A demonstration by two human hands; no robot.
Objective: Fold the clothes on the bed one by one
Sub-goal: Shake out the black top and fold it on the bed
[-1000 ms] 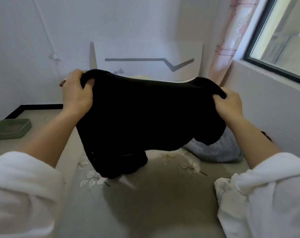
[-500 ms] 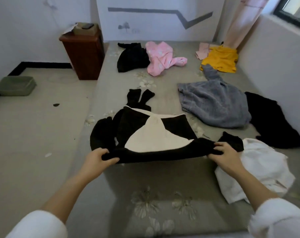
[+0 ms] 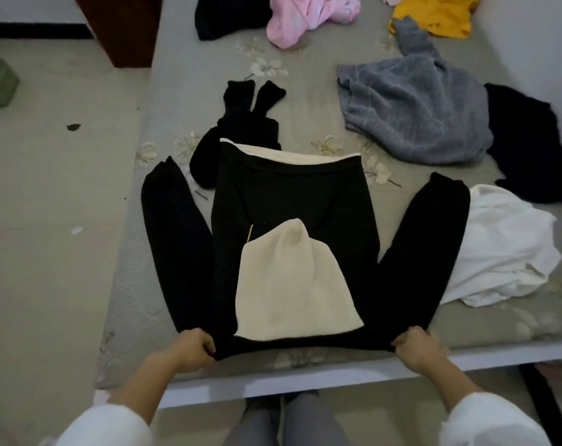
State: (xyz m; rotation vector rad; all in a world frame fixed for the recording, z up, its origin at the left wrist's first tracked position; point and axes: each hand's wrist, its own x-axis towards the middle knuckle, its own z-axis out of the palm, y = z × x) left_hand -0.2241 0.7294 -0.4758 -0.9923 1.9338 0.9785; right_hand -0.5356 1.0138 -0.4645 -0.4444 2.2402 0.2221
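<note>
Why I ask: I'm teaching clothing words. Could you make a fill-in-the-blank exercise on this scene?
1. Left hand and right hand grip the spread top, whose sleeves are ____.
2. The crumpled garment partly under its right sleeve is ____.
3. The bundle between the far black garment and the yellow garment is ____.
Missing: black; white; pink.

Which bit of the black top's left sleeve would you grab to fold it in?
Pinch the cuff at the far end of the left sleeve, coming in from the outer, left side. The sleeve lies flat and splays away from the body of the black top, so its cuff is free, with bare bed beside it.
</note>
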